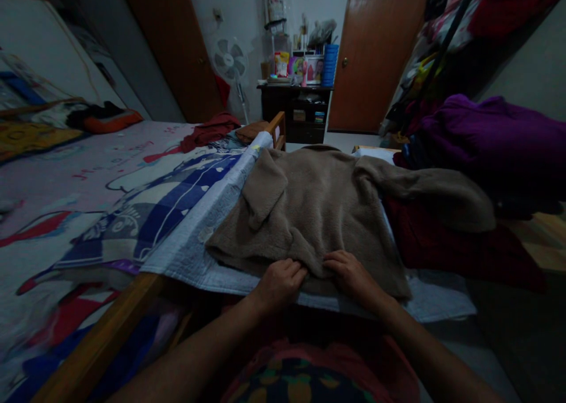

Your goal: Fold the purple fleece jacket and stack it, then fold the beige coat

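A brown fleecy sweater lies spread over a light blue quilted cloth in front of me. One sleeve is folded in over its left side; the other stretches out to the right across dark red fabric. My left hand grips the near hem, fingers curled into the cloth. Close beside it, my right hand has its fingers bent onto the same hem. A raised fold of fabric runs up between both hands. My thumbs are mostly hidden.
To the left is a bed with a printed sheet and a wooden rail. Dark red folded cloth and a purple garment pile lie on the right. Farther back stand a white fan, a dark cabinet and a wooden door.
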Demonstrator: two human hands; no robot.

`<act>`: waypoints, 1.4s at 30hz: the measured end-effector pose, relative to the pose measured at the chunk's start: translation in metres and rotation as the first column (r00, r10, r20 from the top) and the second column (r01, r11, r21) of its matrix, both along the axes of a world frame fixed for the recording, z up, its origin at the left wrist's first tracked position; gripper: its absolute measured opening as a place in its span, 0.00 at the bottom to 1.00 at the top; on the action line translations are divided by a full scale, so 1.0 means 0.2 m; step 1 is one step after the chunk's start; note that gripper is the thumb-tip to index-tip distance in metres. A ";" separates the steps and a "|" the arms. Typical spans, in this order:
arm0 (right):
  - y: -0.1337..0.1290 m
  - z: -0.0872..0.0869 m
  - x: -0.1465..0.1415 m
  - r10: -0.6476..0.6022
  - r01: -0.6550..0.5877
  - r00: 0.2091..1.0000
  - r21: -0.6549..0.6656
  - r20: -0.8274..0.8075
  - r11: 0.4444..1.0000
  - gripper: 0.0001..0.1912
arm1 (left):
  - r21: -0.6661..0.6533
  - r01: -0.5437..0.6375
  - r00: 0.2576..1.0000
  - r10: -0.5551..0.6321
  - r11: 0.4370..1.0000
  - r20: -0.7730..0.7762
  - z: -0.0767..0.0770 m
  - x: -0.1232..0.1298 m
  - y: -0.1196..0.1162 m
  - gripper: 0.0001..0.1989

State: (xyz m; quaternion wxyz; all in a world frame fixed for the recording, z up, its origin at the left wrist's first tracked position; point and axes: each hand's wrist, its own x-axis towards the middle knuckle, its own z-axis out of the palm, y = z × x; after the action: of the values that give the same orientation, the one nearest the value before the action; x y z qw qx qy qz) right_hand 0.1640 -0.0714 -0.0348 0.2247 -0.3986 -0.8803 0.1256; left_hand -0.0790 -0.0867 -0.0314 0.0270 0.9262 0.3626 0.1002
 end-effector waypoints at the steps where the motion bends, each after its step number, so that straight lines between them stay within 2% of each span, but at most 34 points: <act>1: 0.00 0.00 0.02 0.005 -0.004 0.999 0.020 -0.036 1.000 0.19 | 0.005 -0.004 1.000 0.004 1.000 0.016 0.01 0.00 0.00 0.11; 6: -0.01 0.09 0.12 -0.012 0.031 0.987 0.115 -0.161 0.993 0.18 | 0.073 -0.049 0.995 0.043 0.996 0.088 0.10 0.04 -0.01 0.10; 9: -0.03 0.12 0.18 -0.039 0.065 0.981 0.133 -0.190 0.989 0.18 | 0.087 -0.032 0.998 0.026 0.996 0.063 0.11 0.08 -0.04 0.09; 14: -0.08 0.04 0.21 -0.090 0.101 0.990 0.100 -0.105 0.990 0.22 | -0.039 0.010 1.000 -0.011 0.999 -0.024 0.07 0.12 -0.08 0.07; 16: -0.10 -0.01 0.22 -0.150 0.153 0.988 0.100 -0.036 0.983 0.27 | -0.122 0.028 0.999 -0.025 0.992 0.023 0.09 0.08 -0.08 0.10; 19: -0.14 -0.05 0.26 -0.266 0.257 0.963 0.140 0.044 0.956 0.35 | -0.243 0.065 0.982 -0.019 0.968 0.187 0.15 -0.04 -0.04 0.12; 20: -0.16 -0.05 0.28 -0.302 0.288 0.951 0.156 0.071 0.945 0.38 | -0.250 0.035 0.970 0.027 0.968 0.240 0.17 -0.10 -0.02 0.11; 22: -0.18 -0.05 0.33 -0.357 0.330 0.925 0.186 0.133 0.925 0.41 | -0.199 -0.113 0.947 0.166 0.974 0.275 0.20 -0.23 0.04 0.13; 24: -0.21 -0.06 0.37 -0.389 0.347 0.899 0.216 0.201 0.913 0.41 | -0.114 -0.255 0.949 0.271 0.960 0.160 0.20 -0.36 0.10 0.24; 26: -0.22 -0.05 0.40 -0.430 0.370 0.866 0.250 0.257 0.895 0.36 | -0.069 -0.393 0.920 0.391 0.917 -0.042 0.18 -0.48 0.15 0.37; 28: -0.23 -0.04 0.43 -0.482 0.406 0.826 0.283 0.292 0.869 0.30 | -0.037 -0.510 0.848 0.495 0.859 -0.192 0.15 -0.55 0.18 0.39; 31: -0.23 0.00 0.45 -0.519 0.432 0.787 0.302 0.335 0.850 0.25 | -0.017 -0.554 0.802 0.528 0.832 -0.279 0.12 -0.59 0.20 0.37; 36: -0.23 0.13 0.46 -0.501 0.431 0.804 0.267 0.320 0.862 0.19 | 0.034 -0.555 0.783 0.535 0.831 -0.317 0.10 -0.57 0.21 0.36; 42: -0.23 0.28 0.52 -0.451 0.410 0.891 0.328 0.056 0.851 0.23 | 0.081 -0.627 0.721 0.617 0.775 -0.315 0.14 -0.59 0.26 0.28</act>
State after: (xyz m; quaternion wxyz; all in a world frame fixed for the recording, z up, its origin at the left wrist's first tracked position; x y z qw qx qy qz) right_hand 0.2680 -0.1170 0.0215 0.2481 -0.5534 -0.7896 -0.0931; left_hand -0.1961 -0.0353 -0.0039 -0.0537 0.7537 0.6527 -0.0558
